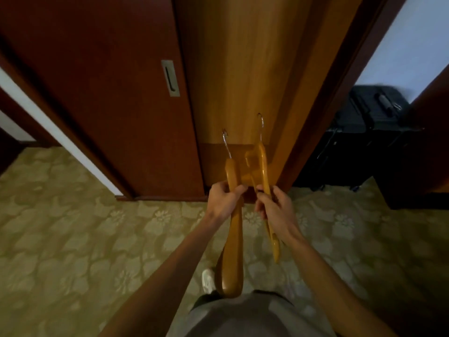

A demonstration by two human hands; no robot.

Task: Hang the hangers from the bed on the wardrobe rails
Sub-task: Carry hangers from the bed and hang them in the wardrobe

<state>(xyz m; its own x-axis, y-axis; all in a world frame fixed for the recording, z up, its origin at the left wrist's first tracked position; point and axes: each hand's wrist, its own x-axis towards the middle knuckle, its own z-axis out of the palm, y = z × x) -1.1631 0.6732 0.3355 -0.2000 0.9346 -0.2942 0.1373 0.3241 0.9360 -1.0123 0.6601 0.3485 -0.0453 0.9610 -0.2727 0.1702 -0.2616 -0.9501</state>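
Note:
I hold wooden hangers with metal hooks in front of the wardrobe. My left hand (223, 199) grips a thick wooden hanger (232, 251) that hangs down toward my waist, its hook pointing up. My right hand (275, 205) is closed on a thinner wooden hanger (263, 164), whose hook rises a little higher. The two hangers cross or touch between my hands. The open wardrobe section (245, 69) with a light wood inside panel lies straight ahead. No rail is in view.
A dark red sliding wardrobe door (109, 105) with a recessed metal handle (170, 78) stands on the left. A black suitcase (374, 110) rests on a dark stand at the right. Patterned green carpet (85, 239) covers the floor.

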